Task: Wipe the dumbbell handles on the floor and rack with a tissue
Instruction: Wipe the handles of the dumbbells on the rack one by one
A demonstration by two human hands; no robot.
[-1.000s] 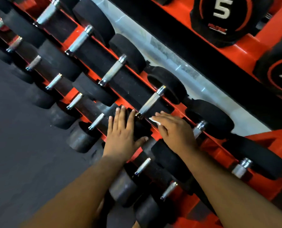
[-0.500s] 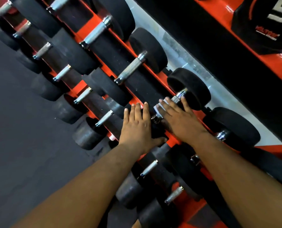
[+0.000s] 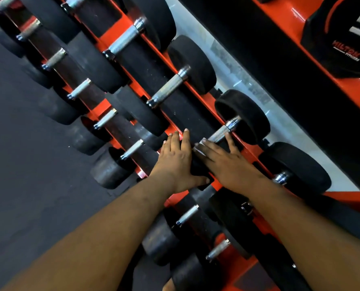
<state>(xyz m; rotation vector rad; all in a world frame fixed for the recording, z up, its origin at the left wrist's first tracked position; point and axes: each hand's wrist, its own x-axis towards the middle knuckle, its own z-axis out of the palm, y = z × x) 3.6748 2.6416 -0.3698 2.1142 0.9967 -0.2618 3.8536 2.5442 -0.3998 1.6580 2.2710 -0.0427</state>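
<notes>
A: Where is the tissue (image 3: 200, 146) kept?

B: It is pressed against the near end of the knurled handle (image 3: 221, 133) by the right hand (image 3: 223, 162), fingers curled over it.

A: And the left hand (image 3: 176, 162)?

B: It is laid flat, fingers straight, on the black dumbbell head (image 3: 198, 171) just beside that handle.

A: What risk is seen?

B: The thin tissue could be torn by the knurling.
</notes>
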